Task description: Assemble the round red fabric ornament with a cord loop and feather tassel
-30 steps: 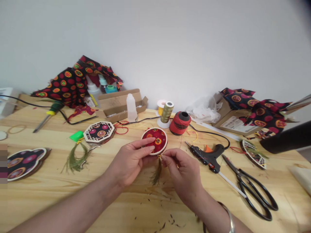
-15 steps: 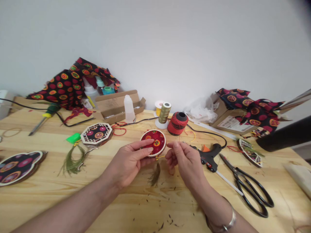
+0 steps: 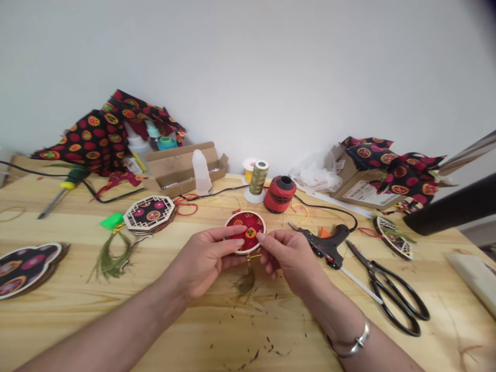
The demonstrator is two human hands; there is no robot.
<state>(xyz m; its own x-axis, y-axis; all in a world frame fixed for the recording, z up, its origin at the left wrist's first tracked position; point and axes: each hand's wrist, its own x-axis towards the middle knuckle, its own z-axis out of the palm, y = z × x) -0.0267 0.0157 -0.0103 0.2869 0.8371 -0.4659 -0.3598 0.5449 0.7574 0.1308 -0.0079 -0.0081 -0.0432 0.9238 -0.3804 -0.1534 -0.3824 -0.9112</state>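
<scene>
A round pendant with red patterned fabric and a pale wooden rim is held above the table. My left hand pinches its left side, thumb on the fabric face. At the right edge, my right hand grips the rim between thumb and fingers. A green tassel hangs below the pendant, tied with yellow cord close to my right fingers. The pendant's back and some of my fingertips are hidden.
A glue gun and black-handled scissors lie to the right. Behind stand thread spools and a white bottle. An octagonal ornament lies left, a screwdriver beyond it. Dark scraps dot the front.
My right hand has moved left and closed on the pendant's right edge. The pendant sits slightly lower in view. The view has shifted a little, moving the background leftward.
</scene>
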